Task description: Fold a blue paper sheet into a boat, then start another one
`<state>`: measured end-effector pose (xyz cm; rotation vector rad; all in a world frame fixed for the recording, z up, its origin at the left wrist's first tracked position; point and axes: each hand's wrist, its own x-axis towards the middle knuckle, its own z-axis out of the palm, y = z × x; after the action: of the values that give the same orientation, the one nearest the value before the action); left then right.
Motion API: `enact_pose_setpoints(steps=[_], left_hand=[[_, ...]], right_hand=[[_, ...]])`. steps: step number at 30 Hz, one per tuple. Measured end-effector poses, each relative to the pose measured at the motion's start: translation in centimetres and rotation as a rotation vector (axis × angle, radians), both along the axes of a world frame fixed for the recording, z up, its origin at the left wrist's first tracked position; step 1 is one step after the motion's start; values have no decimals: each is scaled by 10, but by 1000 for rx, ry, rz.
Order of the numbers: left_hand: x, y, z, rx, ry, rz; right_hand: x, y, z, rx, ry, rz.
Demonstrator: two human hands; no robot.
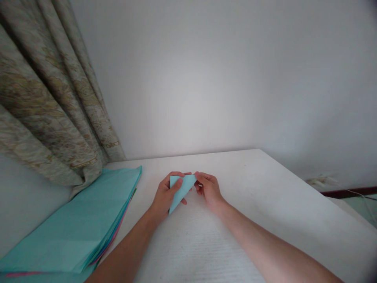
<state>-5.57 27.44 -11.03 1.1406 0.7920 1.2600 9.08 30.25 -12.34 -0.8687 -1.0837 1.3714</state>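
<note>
Head view: left hand [165, 196], right hand [209, 188] fingers pinch folded teal paper [182, 188]; no writing.

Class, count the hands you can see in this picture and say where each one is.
2. The left hand and the right hand meet above the white table, both pinching a folded blue paper. No others show.
</note>
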Motion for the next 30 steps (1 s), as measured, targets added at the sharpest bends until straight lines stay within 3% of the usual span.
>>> enact_pose_setpoints(steps=[8, 30], left_hand=[[0, 0, 1, 10, 52, 88], [0, 3, -4, 33, 102, 160]], right_hand=[[-1, 0, -2, -25, 67, -9], [-2, -4, 3, 30, 128, 66]])
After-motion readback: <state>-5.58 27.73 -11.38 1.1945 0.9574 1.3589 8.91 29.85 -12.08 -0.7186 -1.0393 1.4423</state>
